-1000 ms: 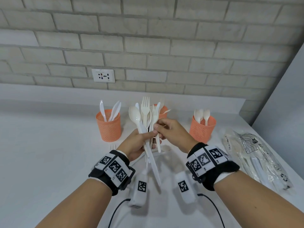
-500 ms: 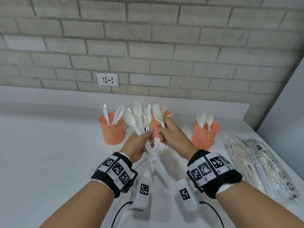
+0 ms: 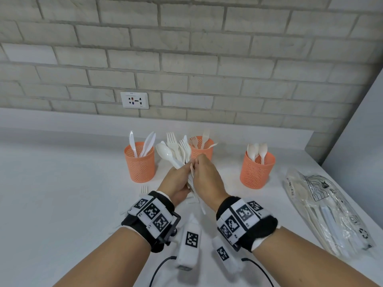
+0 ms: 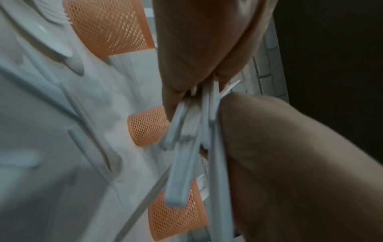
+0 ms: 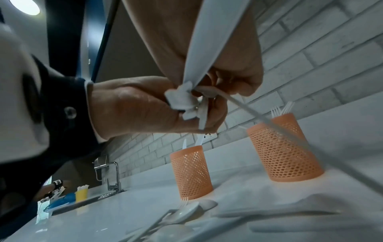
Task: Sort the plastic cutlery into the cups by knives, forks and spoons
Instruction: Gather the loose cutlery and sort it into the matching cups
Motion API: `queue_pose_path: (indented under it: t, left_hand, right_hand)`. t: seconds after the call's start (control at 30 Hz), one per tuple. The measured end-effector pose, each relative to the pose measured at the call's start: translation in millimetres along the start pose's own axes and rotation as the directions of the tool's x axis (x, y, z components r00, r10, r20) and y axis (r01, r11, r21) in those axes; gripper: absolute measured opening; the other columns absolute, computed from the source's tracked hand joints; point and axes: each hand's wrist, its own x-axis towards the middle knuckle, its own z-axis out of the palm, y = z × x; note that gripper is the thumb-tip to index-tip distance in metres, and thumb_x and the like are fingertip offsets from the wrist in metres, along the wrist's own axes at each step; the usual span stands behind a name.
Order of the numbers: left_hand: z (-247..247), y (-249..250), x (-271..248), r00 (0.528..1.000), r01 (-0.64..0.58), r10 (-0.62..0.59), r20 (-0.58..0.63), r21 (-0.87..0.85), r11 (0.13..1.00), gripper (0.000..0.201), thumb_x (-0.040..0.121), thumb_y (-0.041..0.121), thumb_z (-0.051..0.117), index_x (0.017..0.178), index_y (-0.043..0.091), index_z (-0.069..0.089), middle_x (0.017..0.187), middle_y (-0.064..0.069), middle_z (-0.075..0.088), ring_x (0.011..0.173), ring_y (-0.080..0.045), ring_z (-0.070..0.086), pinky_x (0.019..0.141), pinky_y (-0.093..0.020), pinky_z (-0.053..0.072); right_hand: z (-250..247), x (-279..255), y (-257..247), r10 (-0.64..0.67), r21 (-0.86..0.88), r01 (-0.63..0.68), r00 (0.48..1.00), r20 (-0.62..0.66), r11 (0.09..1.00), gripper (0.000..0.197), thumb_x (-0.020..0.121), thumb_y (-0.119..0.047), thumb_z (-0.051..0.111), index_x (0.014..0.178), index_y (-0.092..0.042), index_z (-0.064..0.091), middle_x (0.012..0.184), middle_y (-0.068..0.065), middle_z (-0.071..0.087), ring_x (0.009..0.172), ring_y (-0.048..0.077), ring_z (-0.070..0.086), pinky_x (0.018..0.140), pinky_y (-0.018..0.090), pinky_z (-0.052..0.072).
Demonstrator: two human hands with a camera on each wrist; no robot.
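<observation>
At the centre of the head view the left hand [image 3: 176, 183] grips a mixed bundle of cutlery [image 3: 176, 152] by its handles, with fork tines and one spoon bowl fanning up and to the left. The right hand [image 3: 204, 175] sits against the bundle from the right, its fingers curled in on the handles. The right wrist view shows them pinching among the handle ends, though I cannot tell which single piece it has.

Behind the hands stand three orange mesh cups on the bench [image 3: 62, 204]: the knife cup [image 3: 141, 162] at left of centre, the fork cup [image 3: 202, 148] directly behind the bundle, and the spoon cup [image 3: 257, 170] to the right. A loose fork [image 3: 144, 190] lies on the bench just below the knife cup, and more pieces lie under the hands.

The cutlery looks very light, thin and smooth, so I judge the pieces will slide against one another and flex or snap if bent. The tines are likely to interlock. It seems best to take one piece by its flat handle, near the middle, and draw it out along its length rather than sideways.

At the right edge lies a clear plastic bag [image 3: 323, 208] with more cutlery inside.
</observation>
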Motion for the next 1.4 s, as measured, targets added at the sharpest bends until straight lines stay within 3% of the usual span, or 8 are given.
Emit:
queue_pose_path:
  t: [0.27, 0.4, 0.6, 0.73, 0.83, 1.1, 1.27, 1.4]
  left_hand:
    - [-1.0, 2.4, -6.7, 0.985, -0.020, 0.011, 0.170, 0.049, 0.999, 0.048, 0.095, 0.044, 0.035, 0.121, 0.010, 0.055, 0.104, -0.010, 0.070, 0.089, -0.016, 0.070, 0.068, -0.024, 0.057]
    - [-1.2, 1.4, -6.9, 0.980, -0.044, 0.035, 0.197, 0.038, 0.998, 0.040, 0.094, 0.024, 0.049, 0.126, 0.000, 0.052, 0.118, -0.019, 0.064, 0.102, -0.024, 0.066, 0.082, -0.030, 0.056]
    - [-13.0, 8.2, 4.7, 0.993, -0.113, 0.114, -0.019, 0.043, 0.993, 0.017, 0.096, 0.012, 0.047, 0.098, 0.003, 0.061, 0.071, -0.007, 0.068, 0.065, -0.017, 0.065, 0.057, -0.026, 0.053]
    - [-20.7, 17.0, 12.9, 0.991, -0.104, 0.106, -0.078, 0.026, 0.994, 0.016, 0.092, 0.015, 0.054, 0.079, 0.006, 0.052, 0.065, -0.006, 0.052, 0.055, -0.019, 0.054, 0.056, -0.030, 0.048]
    - [-22.4, 20.0, 16.8, 0.991, -0.128, 0.127, -0.052, -0.016, 0.992, 0.014, 0.089, 0.014, 0.059, 0.082, 0.009, 0.048, 0.060, -0.003, 0.047, 0.050, -0.013, 0.052, 0.052, -0.024, 0.049]
    - [-32.2, 24.2, 24.6, 0.977, -0.212, 0.212, -0.039, -0.009, 0.977, 0.022, 0.086, 0.020, 0.062, 0.079, 0.016, 0.042, 0.056, 0.002, 0.040, 0.045, -0.006, 0.049, 0.045, -0.019, 0.045]
    - [-34.4, 26.1, 24.7, 0.972, -0.235, 0.236, -0.015, 0.026, 0.972, 0.019, 0.086, 0.022, 0.059, 0.080, 0.014, 0.044, 0.062, -0.001, 0.040, 0.047, -0.006, 0.049, 0.046, -0.019, 0.046]
    - [-37.3, 33.6, 21.1, 0.960, -0.278, 0.280, -0.009, 0.068, 0.958, 0.018, 0.091, 0.023, 0.053, 0.077, 0.015, 0.045, 0.065, 0.000, 0.039, 0.056, -0.009, 0.043, 0.049, -0.017, 0.042]
  right_hand:
    - [-3.4, 8.7, -3.3, 0.170, 0.010, -0.170, 0.985, -0.019, 0.985, 0.016, 0.097, -0.022, 0.035, 0.106, -0.012, 0.044, 0.107, 0.007, 0.044, 0.100, 0.026, 0.047, 0.085, 0.039, 0.044]
    - [0.1, 18.6, 1.5, 0.302, 0.196, -0.304, 0.952, 0.046, 0.932, 0.013, 0.095, -0.020, 0.033, 0.099, -0.011, 0.042, 0.110, 0.011, 0.045, 0.102, 0.028, 0.050, 0.090, 0.039, 0.047]
    - [-13.0, 8.6, -0.3, 0.043, 0.255, -0.049, 0.999, 0.029, 0.966, 0.014, 0.096, -0.024, 0.046, 0.104, -0.014, 0.045, 0.101, -0.003, 0.045, 0.089, 0.012, 0.053, 0.078, 0.024, 0.046]
    - [-23.0, -5.8, -0.3, -0.112, 0.079, 0.091, 0.935, 0.335, 0.993, 0.029, 0.084, -0.022, 0.066, 0.103, -0.015, 0.044, 0.079, -0.012, 0.044, 0.066, 0.005, 0.042, 0.062, 0.021, 0.037]
    - [-25.1, -6.3, -0.6, -0.052, 0.132, -0.002, 0.911, 0.410, 0.991, 0.027, 0.087, -0.014, 0.062, 0.104, -0.018, 0.041, 0.076, 0.004, 0.051, 0.060, 0.015, 0.051, 0.061, 0.035, 0.047]
    - [-36.2, 4.0, 6.0, 0.047, 0.261, -0.230, 0.828, 0.558, 0.938, 0.010, 0.099, -0.010, 0.039, 0.100, -0.008, 0.049, 0.065, 0.005, 0.054, 0.052, 0.013, 0.059, 0.052, 0.023, 0.049]
    - [-44.4, 12.7, 8.0, 0.079, 0.161, -0.203, 0.821, 0.565, 0.966, 0.026, 0.097, -0.018, 0.042, 0.072, -0.023, 0.041, 0.065, -0.005, 0.038, 0.056, 0.009, 0.034, 0.053, 0.021, 0.028]
    - [-54.6, 15.9, 15.3, 0.094, 0.179, -0.239, 0.808, 0.582, 0.954, 0.022, 0.098, -0.032, 0.039, 0.083, -0.025, 0.052, 0.061, -0.006, 0.031, 0.052, 0.007, 0.025, 0.046, 0.018, 0.021]
